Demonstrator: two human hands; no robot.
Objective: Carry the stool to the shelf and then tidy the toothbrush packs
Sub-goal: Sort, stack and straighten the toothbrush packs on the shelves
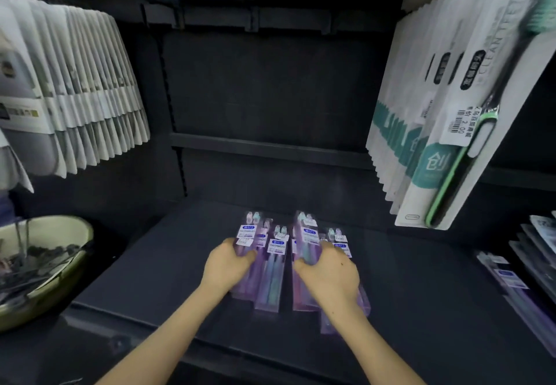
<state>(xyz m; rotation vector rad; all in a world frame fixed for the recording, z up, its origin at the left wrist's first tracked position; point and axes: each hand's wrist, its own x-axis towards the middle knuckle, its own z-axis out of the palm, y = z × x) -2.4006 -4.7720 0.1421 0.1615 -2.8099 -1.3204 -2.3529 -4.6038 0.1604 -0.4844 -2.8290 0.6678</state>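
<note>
Lying in two loose bunches side by side on the dark shelf (421, 294), the purple toothbrush packs (274, 267) have both hands on them. The left hand (227, 265) curls its fingers round the left bunch, and the right hand (331, 276) grips the right bunch likewise. White packets (90, 89) hang at the left, above a green bowl (45, 303).

One left hand (228, 264), one right hand (331, 273), one bowl (64, 267), about five toothbrush packs (274, 267).
</note>
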